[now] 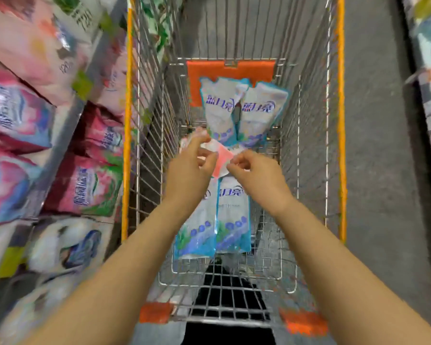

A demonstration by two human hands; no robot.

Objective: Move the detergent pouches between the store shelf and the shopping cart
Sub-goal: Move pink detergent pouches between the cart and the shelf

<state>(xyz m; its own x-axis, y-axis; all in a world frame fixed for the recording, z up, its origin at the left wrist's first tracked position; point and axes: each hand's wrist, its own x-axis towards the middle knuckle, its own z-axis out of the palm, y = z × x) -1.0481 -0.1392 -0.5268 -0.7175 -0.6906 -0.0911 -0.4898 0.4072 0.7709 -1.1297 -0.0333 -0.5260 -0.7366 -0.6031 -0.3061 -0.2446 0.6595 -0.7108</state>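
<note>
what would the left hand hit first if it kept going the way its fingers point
The left hand pinches the pink-and-white pouch; beyond that, probably the far-left blue pouch leaning at the far end of the cart, though depth is unclear.

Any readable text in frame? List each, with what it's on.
"蓝月亮", smeared, likely reading: blue pouches in the shopping cart.
Blue Chinese lettering, too blurred to read: pink shelf pouches.
No text shows: pink-white pouch pinched by left hand and right hand.
Small print everywhere: unreadable.

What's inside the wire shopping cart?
Four blue-and-white detergent pouches: a far pair, a near pair. The left hand and right hand pinch a pink-and-white packet, hiding the near tops.
</note>
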